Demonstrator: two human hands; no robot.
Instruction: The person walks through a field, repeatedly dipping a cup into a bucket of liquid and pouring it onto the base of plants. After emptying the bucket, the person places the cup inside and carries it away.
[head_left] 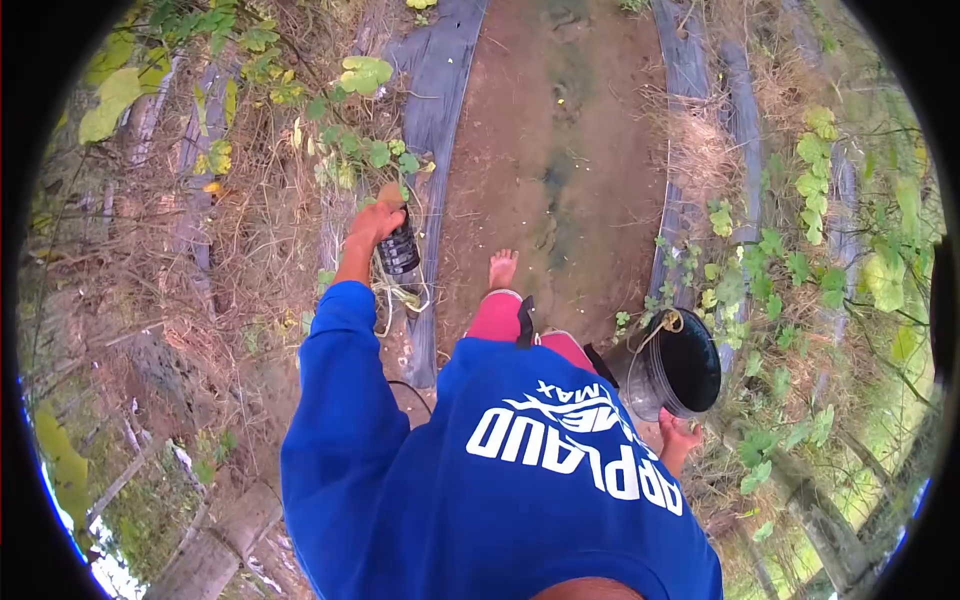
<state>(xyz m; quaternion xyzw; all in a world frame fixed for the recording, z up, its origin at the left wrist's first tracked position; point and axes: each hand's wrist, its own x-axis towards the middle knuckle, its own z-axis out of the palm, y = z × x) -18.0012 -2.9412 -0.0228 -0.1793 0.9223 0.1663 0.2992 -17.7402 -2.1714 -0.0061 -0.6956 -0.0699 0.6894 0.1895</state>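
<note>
My left hand [375, 222] is stretched out over the left planting row, its fingers closed round the upper part of a dark ribbed cylinder [400, 250]. A tan end pokes out above the fingers, and a loop of pale cord [408, 297] hangs below. At my right side a black bucket [645, 378] is tilted, its dark mouth facing right. A yellowish cord [668, 322] is tied at its rim. My right hand [679, 432] is at the bucket's near rim with fingers curled against it; the bucket partly hides its grip.
A bare dirt path [510, 150] runs ahead between strips of black plastic sheeting [440, 90]. Dry grass and leafy vines [790, 260] line both sides. My bare foot [503, 267] is on the path. Wooden posts [215, 545] stand at the lower left and right.
</note>
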